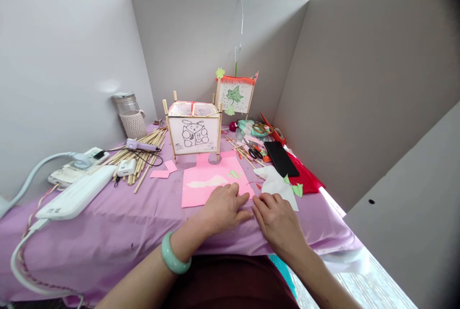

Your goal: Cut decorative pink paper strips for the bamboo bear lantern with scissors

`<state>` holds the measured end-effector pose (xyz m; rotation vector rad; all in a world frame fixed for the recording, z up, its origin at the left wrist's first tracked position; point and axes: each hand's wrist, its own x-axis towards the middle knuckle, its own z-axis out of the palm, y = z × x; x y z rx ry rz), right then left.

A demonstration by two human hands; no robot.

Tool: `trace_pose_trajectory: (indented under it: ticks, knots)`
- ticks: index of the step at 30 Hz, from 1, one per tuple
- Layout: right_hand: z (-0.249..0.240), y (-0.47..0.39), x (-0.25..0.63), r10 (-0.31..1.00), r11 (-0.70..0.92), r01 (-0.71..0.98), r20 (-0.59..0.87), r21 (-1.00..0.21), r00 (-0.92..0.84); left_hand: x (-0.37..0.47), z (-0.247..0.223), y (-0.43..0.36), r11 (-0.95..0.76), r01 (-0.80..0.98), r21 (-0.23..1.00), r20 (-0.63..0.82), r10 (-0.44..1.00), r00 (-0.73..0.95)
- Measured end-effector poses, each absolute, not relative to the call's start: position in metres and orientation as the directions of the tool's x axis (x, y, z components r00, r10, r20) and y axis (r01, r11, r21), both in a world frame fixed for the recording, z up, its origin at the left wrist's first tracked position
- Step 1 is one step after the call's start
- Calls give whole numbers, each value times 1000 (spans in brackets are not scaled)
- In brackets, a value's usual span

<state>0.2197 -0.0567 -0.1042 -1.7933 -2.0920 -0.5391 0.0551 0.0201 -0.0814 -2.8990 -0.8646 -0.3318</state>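
My left hand [225, 207], with a green bangle [174, 254] at the wrist, rests on the front right part of the pink paper sheet [192, 193]. Its thumb and forefinger are stretched out and apart. Close beside it, my right hand [278, 220] is closed, fingers bent, fingertips at the sheet's right corner; anything in them is too small or hidden. A torn white strip [208, 182] and small green paper scraps [234, 174] lie on the pink sheet. A white sheet [276, 185] lies partly under my right hand.
Behind the pink sheet stands a stick-framed lantern [195, 134] with a bear drawing. A leaf-drawn lantern [235, 96] hangs farther back. Wooden sticks [143, 165], a glue gun [140, 145] and a power bank [77, 193] lie left. Scissors [256, 151] and a black phone [281, 159] lie right.
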Motion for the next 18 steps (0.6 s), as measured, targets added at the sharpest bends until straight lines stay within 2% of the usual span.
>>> trace_pose_trajectory:
  ticks: [4, 9, 12, 14, 18]
  knots:
    - [-108, -60, 223, 822, 165, 985, 547, 39, -159, 55, -81, 19, -834, 551, -37, 241, 528, 814]
    - [-100, -66, 218, 757, 189, 978, 647, -87, -89, 56, -79, 16, -826, 563, -21, 247, 542, 803]
    - [-97, -61, 208, 721, 274, 952, 684, -138, -108, 58, -80, 12, -811, 585, -7, 244, 566, 788]
    - [-102, -53, 201, 729, 305, 943, 670, -136, -139, 57, -81, 8, -790, 613, -3, 250, 593, 766]
    - [-118, -43, 196, 743, 267, 960, 652, -81, -151, 52, -86, -3, -711, 703, -26, 292, 667, 685]
